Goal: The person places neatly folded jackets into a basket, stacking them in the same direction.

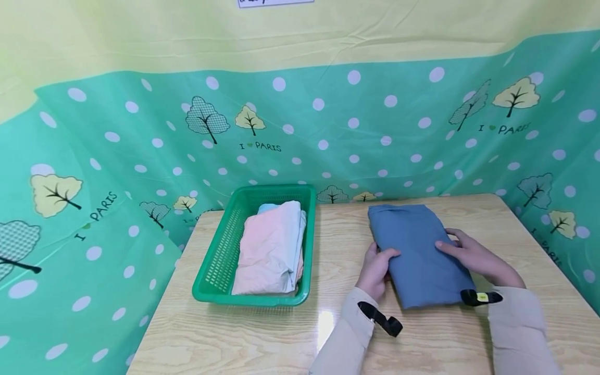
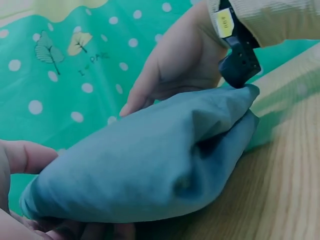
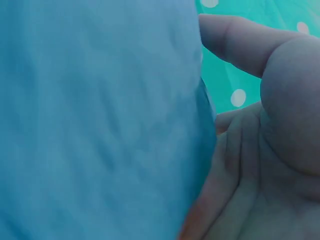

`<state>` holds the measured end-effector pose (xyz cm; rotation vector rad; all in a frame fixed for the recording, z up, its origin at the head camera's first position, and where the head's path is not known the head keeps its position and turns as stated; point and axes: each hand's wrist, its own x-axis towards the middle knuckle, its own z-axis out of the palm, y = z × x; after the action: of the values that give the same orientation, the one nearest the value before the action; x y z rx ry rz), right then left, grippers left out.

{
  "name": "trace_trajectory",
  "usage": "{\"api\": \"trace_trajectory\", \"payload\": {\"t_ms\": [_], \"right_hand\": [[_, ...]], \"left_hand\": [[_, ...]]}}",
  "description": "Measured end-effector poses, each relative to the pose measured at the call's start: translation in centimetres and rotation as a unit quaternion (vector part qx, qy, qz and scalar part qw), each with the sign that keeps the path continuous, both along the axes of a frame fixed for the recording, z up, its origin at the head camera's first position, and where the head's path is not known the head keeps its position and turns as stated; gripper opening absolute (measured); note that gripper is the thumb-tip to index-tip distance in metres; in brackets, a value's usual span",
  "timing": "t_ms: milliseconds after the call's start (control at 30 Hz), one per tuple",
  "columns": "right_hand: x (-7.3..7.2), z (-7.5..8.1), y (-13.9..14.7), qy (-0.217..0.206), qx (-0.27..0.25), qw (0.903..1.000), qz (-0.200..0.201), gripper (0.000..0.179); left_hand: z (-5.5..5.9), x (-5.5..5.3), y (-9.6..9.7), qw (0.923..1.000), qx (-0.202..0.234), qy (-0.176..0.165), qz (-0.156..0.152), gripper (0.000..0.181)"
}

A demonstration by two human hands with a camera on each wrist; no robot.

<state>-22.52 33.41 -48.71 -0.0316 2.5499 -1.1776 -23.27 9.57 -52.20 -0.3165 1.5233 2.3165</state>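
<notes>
A blue cloth (image 1: 419,255), folded into a flat rectangle, is held between both hands over the right part of the table. My left hand (image 1: 376,268) grips its left edge, thumb on top and fingers curled beneath. At the opposite edge my right hand (image 1: 473,255) holds it with the thumb on the upper face and the other fingers under it. In the left wrist view the blue cloth (image 2: 125,160) shows as a thick bundle with an open fold at one end. Its broad face (image 3: 100,120) fills the left of the right wrist view.
Left of the hands stands a green plastic basket (image 1: 312,250) with perforated sides. Folded pink and light blue cloths (image 1: 267,250) lie in it. The wooden table (image 1: 225,338) meets a green dotted curtain (image 1: 337,140) behind and at the sides.
</notes>
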Motion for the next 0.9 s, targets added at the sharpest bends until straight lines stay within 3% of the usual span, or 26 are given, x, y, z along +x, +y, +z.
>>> {"api": "trace_trajectory", "payload": {"t_ms": [300, 567, 900], "right_hand": [[-0.2, 0.6, -0.8, -0.016, -0.069, 0.9973, -0.017, 0.088], [-0.4, 1.1, -1.9, -0.011, -0.124, 0.9908, -0.054, 0.084], [-0.5, 1.4, -2.8, 0.001, -0.129, 0.9905, -0.049, 0.08]], "left_hand": [[0.3, -0.7, -1.4, 0.9994, 0.034, 0.0, -0.004, 0.064], [1.2, -0.7, -1.8, 0.9996, 0.026, -0.003, -0.009, 0.094], [2.0, -1.0, -3.0, 0.9987, 0.032, 0.034, -0.021, 0.079]]}}
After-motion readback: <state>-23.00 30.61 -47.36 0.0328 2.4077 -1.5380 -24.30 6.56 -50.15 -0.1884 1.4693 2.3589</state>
